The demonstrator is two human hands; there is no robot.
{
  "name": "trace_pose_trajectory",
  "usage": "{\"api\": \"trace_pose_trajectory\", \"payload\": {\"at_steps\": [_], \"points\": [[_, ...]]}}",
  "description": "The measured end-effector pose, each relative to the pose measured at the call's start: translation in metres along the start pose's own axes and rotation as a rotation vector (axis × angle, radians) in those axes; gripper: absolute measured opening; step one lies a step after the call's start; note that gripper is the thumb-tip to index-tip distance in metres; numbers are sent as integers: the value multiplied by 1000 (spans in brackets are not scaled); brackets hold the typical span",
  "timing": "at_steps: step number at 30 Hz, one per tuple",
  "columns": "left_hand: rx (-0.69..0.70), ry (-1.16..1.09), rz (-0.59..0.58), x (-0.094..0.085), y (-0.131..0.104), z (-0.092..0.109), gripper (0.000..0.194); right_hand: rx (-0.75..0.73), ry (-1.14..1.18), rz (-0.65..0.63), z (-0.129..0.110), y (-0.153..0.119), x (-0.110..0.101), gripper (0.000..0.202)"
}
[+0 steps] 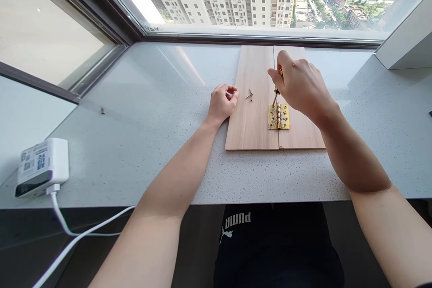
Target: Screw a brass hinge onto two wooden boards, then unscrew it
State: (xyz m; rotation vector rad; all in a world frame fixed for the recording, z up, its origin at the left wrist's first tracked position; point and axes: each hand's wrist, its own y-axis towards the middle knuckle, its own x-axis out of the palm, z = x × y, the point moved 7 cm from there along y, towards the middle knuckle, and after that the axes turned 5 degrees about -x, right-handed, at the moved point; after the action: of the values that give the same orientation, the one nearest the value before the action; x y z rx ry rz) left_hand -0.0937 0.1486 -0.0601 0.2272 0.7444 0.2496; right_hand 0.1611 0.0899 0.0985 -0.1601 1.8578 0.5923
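Note:
My right hand (302, 83) is wrapped round a screwdriver (276, 94) with a yellow and black handle, mostly hidden in the fist. Its shaft slants down to the upper part of the left leaf of a brass hinge (278, 117). The hinge lies open across the seam between two light wooden boards (251, 137). Screw heads show in its right leaf. At the left board's edge rests my left hand (222, 103), fingers curled and thumb close to the fingertips; whatever they may hold is hidden. Several loose screws (250, 95) lie on the left board, between that hand and the hinge.
The boards lie on a speckled white counter (162, 153) below a large window. A white box-shaped device (43, 166) with a white cable (74, 240) stands at the left. One small brown object (102, 110) lies farther back. At the right rear is a white panel (408, 36).

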Motion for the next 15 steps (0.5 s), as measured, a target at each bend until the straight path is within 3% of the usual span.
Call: {"api": "trace_pose_trajectory", "payload": {"at_steps": [10, 15], "points": [[-3, 7, 7, 1, 1, -2, 7, -168, 62, -10, -7, -9, -4, 18], [5, 1, 12, 0, 1, -1, 6, -24, 33, 34, 1, -3, -2, 15]]}}
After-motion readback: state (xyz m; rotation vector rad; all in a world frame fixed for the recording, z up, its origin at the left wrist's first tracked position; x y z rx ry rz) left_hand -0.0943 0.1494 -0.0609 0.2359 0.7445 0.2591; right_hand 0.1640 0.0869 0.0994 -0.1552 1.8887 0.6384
